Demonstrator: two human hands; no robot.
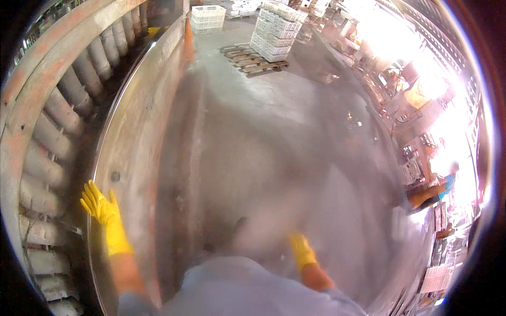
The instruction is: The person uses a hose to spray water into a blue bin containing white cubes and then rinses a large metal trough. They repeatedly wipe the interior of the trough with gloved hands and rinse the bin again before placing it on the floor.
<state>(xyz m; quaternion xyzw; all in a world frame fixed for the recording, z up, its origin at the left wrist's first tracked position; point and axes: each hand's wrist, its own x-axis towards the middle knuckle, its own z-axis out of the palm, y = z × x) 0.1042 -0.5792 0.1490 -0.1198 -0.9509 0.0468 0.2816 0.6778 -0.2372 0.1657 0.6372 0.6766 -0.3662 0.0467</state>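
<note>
From the head camera, looking down, the person's left hand (101, 206) in a yellow rubber glove lies flat with fingers spread on the shiny metal side wall (139, 126) of a long conveyor, near its outer edge; it grips nothing, only presses on the sheet. Just left of that wall runs a row of grey rollers (63, 110) set in a rust-red curved frame (31, 68), and a small dark bolt hole (115, 176) sits in the wall just above the gloved fingers.

The right hand (302, 250), also gloved in yellow, is low in the picture over the grey concrete floor (274, 126); it is smeared by motion (fingers cannot be made out), so whether it is open or closed around anything cannot be told. The person's grey shirt (237, 287) fills the lower edge between the two forearms.

Farther off on the floor stands a stack of white plastic crates (276, 26) on a wooden pallet (255, 58), with another white crate (207, 17) near the far end of the wall. At the right rim, in strong glare, another person (435, 190) in orange and blue stands well apart.
</note>
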